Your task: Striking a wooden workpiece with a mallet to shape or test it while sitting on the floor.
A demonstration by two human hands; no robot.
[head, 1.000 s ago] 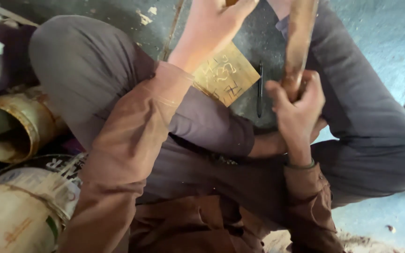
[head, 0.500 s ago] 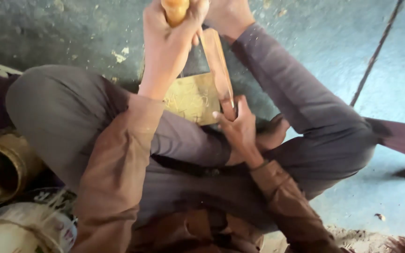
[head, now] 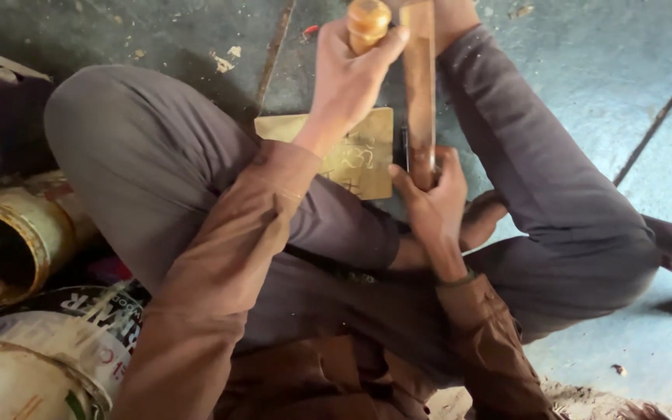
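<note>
The left hand [head: 348,78] has its fingers [head: 389,43] wrapped tight round a rounded wooden handle [head: 369,22], raised near twelve o'clock. The right hand [head: 433,202] grips the lower end of a long wooden strip [head: 419,85], fingers closed round it. The strip's long axis runs from six to twelve o'clock, and the handle sits just beside its upper end, at about nine o'clock from it. So the left hand is nearer the strip's top. Under both, a flat wooden board [head: 371,167] with scratched marks lies on the floor [head: 585,70] between the crossed legs; rusty tins [head: 9,233] stand at nine o'clock
</note>
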